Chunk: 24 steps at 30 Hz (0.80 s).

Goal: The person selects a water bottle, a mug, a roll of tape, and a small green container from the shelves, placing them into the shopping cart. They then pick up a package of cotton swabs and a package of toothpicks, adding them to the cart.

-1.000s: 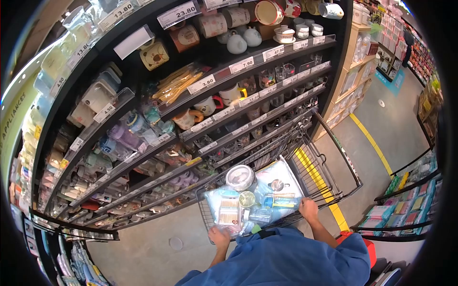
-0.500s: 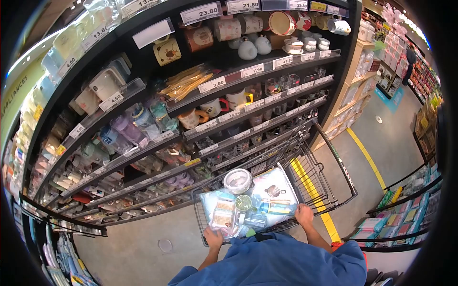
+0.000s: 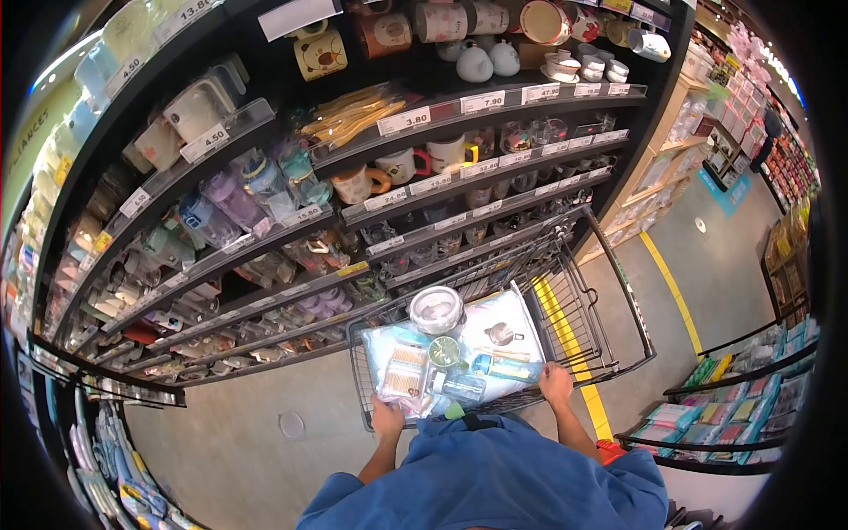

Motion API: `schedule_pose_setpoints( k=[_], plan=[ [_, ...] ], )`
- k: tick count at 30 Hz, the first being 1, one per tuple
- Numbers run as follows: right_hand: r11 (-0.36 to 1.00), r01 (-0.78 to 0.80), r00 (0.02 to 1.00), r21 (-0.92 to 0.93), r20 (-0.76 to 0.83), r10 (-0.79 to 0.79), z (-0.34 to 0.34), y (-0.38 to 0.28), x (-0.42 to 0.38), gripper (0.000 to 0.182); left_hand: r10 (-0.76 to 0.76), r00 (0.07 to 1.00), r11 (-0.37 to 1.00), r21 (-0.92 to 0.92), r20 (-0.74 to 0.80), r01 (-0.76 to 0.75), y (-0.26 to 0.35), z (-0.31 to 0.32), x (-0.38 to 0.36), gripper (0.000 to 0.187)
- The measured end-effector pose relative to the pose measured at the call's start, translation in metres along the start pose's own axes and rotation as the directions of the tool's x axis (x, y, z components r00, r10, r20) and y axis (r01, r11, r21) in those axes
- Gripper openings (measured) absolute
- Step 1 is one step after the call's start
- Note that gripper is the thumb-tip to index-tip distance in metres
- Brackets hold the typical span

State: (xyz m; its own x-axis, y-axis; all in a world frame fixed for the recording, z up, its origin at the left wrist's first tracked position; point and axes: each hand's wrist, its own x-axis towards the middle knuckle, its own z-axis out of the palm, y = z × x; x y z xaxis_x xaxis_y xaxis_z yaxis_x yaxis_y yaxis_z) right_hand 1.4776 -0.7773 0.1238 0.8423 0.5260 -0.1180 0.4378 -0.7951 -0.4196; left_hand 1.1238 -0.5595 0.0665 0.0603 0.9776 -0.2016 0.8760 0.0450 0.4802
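A black wire shopping cart (image 3: 609, 353) stands in front of my body. My left hand (image 3: 386, 417) is closed on the cart's near rim at its left corner, beside a pack of cotton swabs (image 3: 405, 373). At the near right side, my right hand (image 3: 556, 383) wraps round the rim, close to a blue packet (image 3: 508, 367). In the cart lie a round clear-lidded container (image 3: 435, 309), a green round item (image 3: 444, 352), a clear blue bottle (image 3: 458, 385) and a white package with a pot picture (image 3: 502, 329).
Shelves of mugs (image 3: 352, 185), bottles (image 3: 231, 199) and glassware rise ahead and left. A yellow floor line (image 3: 673, 287) runs along the aisle at right. Racks of packets (image 3: 733, 411) stand at the near right. A person (image 3: 770, 132) is far off at the upper right.
The view has shifted slightly, so the shelves appear a little further right and the cart a little further left and higher. Both hands stay on the cart's rim.
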Motion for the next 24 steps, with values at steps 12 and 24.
schedule_pose_setpoints(
  k=[12, 24],
  plan=[
    [0.999, 0.035, 0.996, 0.039, -0.087, -0.032, 0.005, 0.003, -0.002, 0.016, -0.041, 0.999, 0.999, -0.012, -0.022, 0.041, 0.009, -0.006, -0.004, 0.060],
    [0.999, -0.017, 0.999, 0.038, -0.045, 0.019, 0.005, 0.002, 0.000, 0.016, -0.078, 0.996, 0.997, 0.025, 0.039, 0.077, 0.010, -0.006, 0.002, 0.047]
  ],
)
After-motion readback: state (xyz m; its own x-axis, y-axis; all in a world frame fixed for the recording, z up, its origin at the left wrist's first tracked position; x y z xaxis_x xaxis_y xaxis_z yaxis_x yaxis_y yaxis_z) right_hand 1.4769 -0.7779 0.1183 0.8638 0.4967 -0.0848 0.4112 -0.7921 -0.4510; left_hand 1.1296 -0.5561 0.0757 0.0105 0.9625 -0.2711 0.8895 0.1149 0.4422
